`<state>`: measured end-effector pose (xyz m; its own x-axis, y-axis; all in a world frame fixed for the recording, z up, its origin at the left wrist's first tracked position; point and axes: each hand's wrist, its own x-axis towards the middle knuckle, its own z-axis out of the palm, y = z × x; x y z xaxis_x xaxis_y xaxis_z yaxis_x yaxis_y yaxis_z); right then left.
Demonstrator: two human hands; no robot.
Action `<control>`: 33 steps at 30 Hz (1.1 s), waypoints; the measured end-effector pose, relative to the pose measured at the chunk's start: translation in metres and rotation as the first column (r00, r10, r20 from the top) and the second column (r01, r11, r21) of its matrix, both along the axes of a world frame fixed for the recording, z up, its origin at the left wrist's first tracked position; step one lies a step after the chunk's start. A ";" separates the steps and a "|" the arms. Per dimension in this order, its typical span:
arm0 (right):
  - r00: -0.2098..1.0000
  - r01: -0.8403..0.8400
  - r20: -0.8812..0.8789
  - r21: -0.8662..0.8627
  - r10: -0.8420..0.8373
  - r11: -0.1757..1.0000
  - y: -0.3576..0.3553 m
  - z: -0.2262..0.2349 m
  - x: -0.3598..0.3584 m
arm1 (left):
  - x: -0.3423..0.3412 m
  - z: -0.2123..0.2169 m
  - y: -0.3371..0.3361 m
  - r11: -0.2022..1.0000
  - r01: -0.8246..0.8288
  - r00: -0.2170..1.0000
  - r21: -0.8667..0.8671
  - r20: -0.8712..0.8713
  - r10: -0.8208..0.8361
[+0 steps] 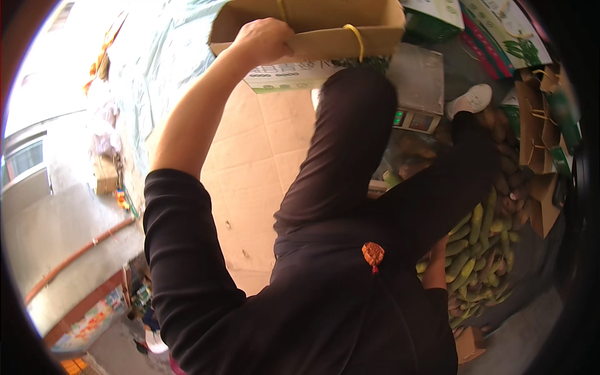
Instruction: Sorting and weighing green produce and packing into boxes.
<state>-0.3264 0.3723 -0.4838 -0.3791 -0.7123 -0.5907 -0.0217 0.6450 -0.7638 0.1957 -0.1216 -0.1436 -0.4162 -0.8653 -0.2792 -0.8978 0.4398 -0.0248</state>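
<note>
A flat brown cardboard box [312, 25], bound with a yellow strap [357, 39], is gripped at its lower edge by the left hand [262, 39], fingers clamped. The right hand [435, 262] is mostly hidden; its fingers cannot be judged. Long green vegetables [475, 250] are heaped nearby.

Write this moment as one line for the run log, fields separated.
left hand: grips cardboard box edge | right hand: hidden | nearby: green mangoes, scale

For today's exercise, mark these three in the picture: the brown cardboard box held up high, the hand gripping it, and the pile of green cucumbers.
Brown cardboard box [325, 25]: head view, on its front wall.
Left hand [262, 39]: head view, on the knuckles gripping the box's edge.
Pile of green cucumbers [478, 247]: head view, on the pile's middle.
</note>
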 end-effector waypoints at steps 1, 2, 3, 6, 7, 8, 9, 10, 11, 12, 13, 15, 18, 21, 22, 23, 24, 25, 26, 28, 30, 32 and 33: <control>1.000 -0.001 0.006 0.005 0.001 1.000 0.024 0.002 -0.013 | 0.010 -0.008 0.003 0.999 -0.003 1.000 -0.037 0.021 0.003; 0.999 -0.025 0.024 0.016 0.025 1.000 0.054 0.005 -0.028 | 0.027 -0.012 0.015 0.999 -0.020 0.999 -0.030 0.025 0.020; 0.998 -0.053 0.044 0.028 0.052 0.998 0.092 0.014 -0.046 | 0.045 -0.011 0.033 0.992 -0.123 0.992 -0.023 0.029 0.123; 0.977 -0.180 0.121 0.040 0.174 0.983 0.146 0.028 -0.096 | 0.151 -0.030 0.105 0.893 -0.448 0.894 -0.036 -0.045 0.447; 0.975 -0.186 0.133 0.046 0.179 0.981 0.155 0.026 -0.106 | 0.159 -0.034 0.124 0.850 -0.525 0.851 -0.045 -0.026 0.524; 0.968 -0.205 0.159 0.047 0.195 0.978 0.143 0.012 -0.097 | 0.169 -0.028 0.155 0.794 -0.605 0.795 -0.066 0.003 0.606; 0.963 -0.218 0.173 0.037 0.209 0.975 0.137 0.006 -0.100 | 0.190 -0.032 0.184 0.765 -0.639 0.769 -0.081 -0.019 0.639; 0.957 -0.227 0.195 0.033 0.217 0.973 0.135 -0.005 -0.099 | 0.212 -0.040 0.214 0.739 -0.667 0.744 -0.096 -0.031 0.667; 0.943 -0.262 0.219 0.031 0.249 0.965 0.133 -0.010 -0.106 | 0.239 -0.045 0.260 0.652 -0.752 0.659 -0.098 -0.067 0.749; 0.956 -0.217 0.206 0.026 0.208 0.976 0.127 -0.017 -0.096 | 0.234 -0.058 0.269 0.616 -0.784 0.620 -0.071 -0.060 0.782; 0.968 -0.169 0.190 0.024 0.162 0.985 0.093 -0.046 -0.084 | 0.228 -0.072 0.280 0.552 -0.833 0.553 -0.038 -0.046 0.832; 0.985 -0.098 0.144 0.013 0.095 0.995 -0.029 -0.096 -0.063 | 0.233 -0.099 0.335 0.431 -0.901 0.430 -0.058 0.033 0.902; 0.995 -0.005 0.102 -0.008 0.006 1.000 -0.021 -0.097 -0.048 | 0.264 -0.121 0.473 0.114 -0.992 0.111 -0.044 0.066 0.992; 0.984 0.157 0.097 -0.074 -0.149 0.985 -0.052 -0.120 -0.015 | 0.307 -0.151 0.609 0.786 -0.617 0.622 0.026 0.628 0.468; 0.980 0.199 0.037 -0.089 -0.196 0.976 -0.041 -0.115 -0.023 | 0.280 -0.173 0.637 0.836 -0.544 0.747 0.064 0.491 0.448; 0.966 0.242 -0.066 -0.113 -0.250 0.964 -0.021 -0.074 -0.079 | 0.248 -0.193 0.602 0.869 -0.479 0.827 0.125 0.396 0.399; 0.977 0.136 -0.164 -0.010 -0.135 0.991 -0.018 -0.065 -0.065 | 0.242 -0.186 0.577 0.856 -0.503 0.825 0.119 0.362 0.434; 0.976 0.008 -0.216 0.101 0.014 0.995 -0.032 -0.058 -0.027 | 0.244 -0.169 0.565 0.829 -0.551 0.800 0.095 0.342 0.492; 0.995 0.088 0.025 0.118 -0.091 0.989 -0.043 -0.048 -0.008 | 0.244 -0.158 0.556 0.794 -0.603 0.774 0.083 0.301 0.557; 0.951 0.180 0.232 0.122 -0.205 0.976 -0.062 -0.030 0.002 | 0.232 -0.155 0.542 0.704 -0.704 0.708 0.094 0.180 0.683; 0.995 0.022 0.094 0.168 -0.038 0.985 -0.075 -0.030 0.015 | 0.230 -0.145 0.538 0.586 -0.802 0.596 0.117 0.080 0.799; 0.999 0.032 0.030 0.064 -0.034 0.997 -0.080 -0.039 0.031 | 0.237 -0.125 0.541 0.440 -0.889 0.444 0.125 0.006 0.896; 0.999 0.033 -0.035 -0.030 -0.034 0.999 -0.083 -0.049 0.046 | 0.237 -0.106 0.538 0.362 -0.924 0.362 0.120 -0.030 0.932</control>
<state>-0.2808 0.2896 -0.5329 -0.4235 -0.7154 -0.5558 -0.0277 0.6235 -0.7814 0.4331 0.4162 -0.2500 0.6153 -0.6970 -0.3682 -0.7341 -0.6768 0.0545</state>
